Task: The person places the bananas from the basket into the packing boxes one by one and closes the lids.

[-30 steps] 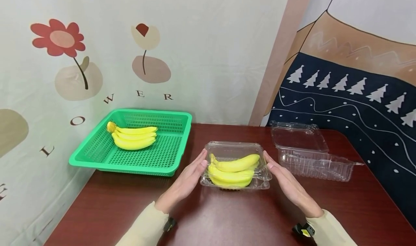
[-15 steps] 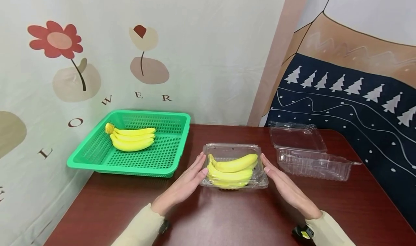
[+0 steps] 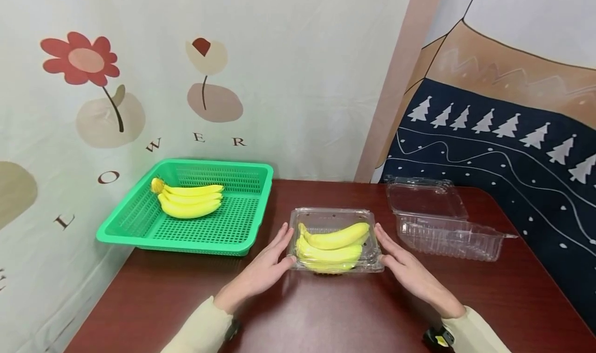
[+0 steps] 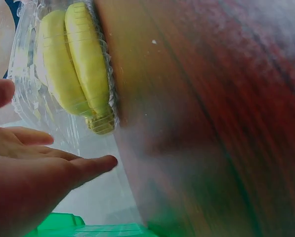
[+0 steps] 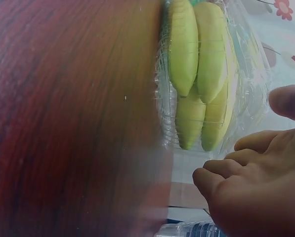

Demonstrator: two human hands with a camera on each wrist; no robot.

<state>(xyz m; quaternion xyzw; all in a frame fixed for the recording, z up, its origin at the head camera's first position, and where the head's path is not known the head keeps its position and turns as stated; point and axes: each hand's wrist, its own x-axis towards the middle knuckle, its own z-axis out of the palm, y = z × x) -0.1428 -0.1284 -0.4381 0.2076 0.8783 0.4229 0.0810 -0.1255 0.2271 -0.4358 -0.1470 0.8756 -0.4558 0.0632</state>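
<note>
A clear plastic clamshell container (image 3: 326, 216) sits on the table in the head view, its lid down over a bunch of yellow bananas (image 3: 337, 238). My left hand (image 3: 265, 269) is at the container's left side, fingers straight and thumb tip at the front left corner. On the opposite side, my right hand (image 3: 414, 273) mirrors it, with the thumb at the front right corner. Through the clear wall, the bananas (image 4: 78, 64) show in the left wrist view beyond the spread fingers. The right wrist view shows straight fingers beside the container (image 5: 256, 64) too.
A green plastic basket (image 3: 258, 218) holding another bunch of bananas (image 3: 191, 200) stands at the back left. At the right, a second clear clamshell (image 3: 449, 236) stands with its lid raised. Patterned cloth (image 3: 302, 84) hangs behind the dark red table (image 3: 326, 317).
The container lid's front edge has come down onto the base. Both thumbs have slid down to the front corners, while the hands stay at the sides.
</note>
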